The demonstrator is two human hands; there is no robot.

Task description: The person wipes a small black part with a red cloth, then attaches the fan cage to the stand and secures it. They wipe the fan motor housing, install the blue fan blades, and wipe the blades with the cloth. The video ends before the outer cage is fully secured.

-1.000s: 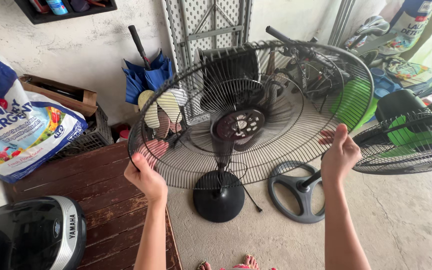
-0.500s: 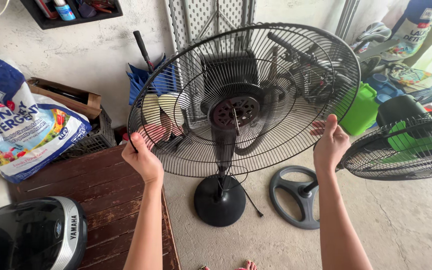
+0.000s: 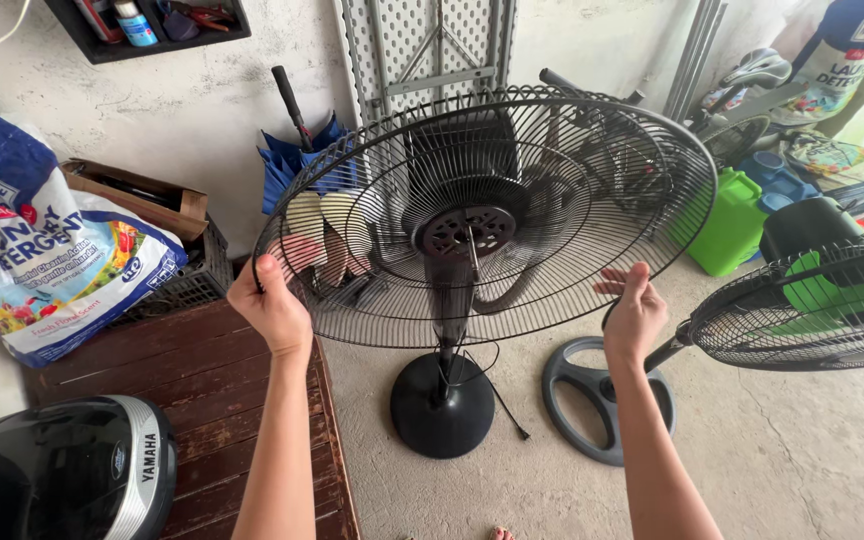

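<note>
At 8 o'clock, low in the corner, a shiny black helmet (image 3: 57,470) sits on a dark wooden table (image 3: 217,385). Above it, at 9 o'clock, a big blue and white soap bag (image 3: 47,255) leans on the wall, with a cardboard box (image 3: 137,195) just beside it. A blue umbrella (image 3: 297,155) stands against the wall at 11 o'clock.

The left hand (image 3: 270,305) is closed around the left edge of a round black wire fan cover (image 3: 552,250). The thumb is on the front of the rim and the fingers curl behind the wires.

The fan cover fills the middle of the view. It is tilted, with its far edge up near the wall. Behind its wires you can see the fan's round middle part (image 3: 467,232) on a pole, and the round black base (image 3: 442,405) stands on the floor at 6 o'clock.

The right hand (image 3: 634,308) is at the lower right edge of the cover, at 4 o'clock from its middle. Its fingers are spread loose and touch the rim. It is not closed tight on it.

A grey ring-shaped base (image 3: 592,400) lies on the floor just below that hand. At 3 o'clock is a second fan (image 3: 812,305), and a green jug (image 3: 732,225) stands behind it.
</note>
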